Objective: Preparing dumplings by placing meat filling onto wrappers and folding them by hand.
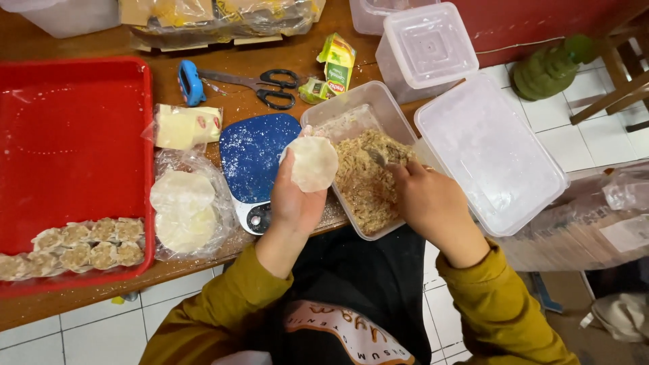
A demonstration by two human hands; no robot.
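Red tray (74, 135), white-speckled blue scale (257, 152), pale round wrapper (313, 163), brownish filling (365, 182), mustard-yellow sleeves (500, 304).

Wooden table (223, 108) bearing red tray (74, 142), scissors (260, 84), blue scale (253, 159).
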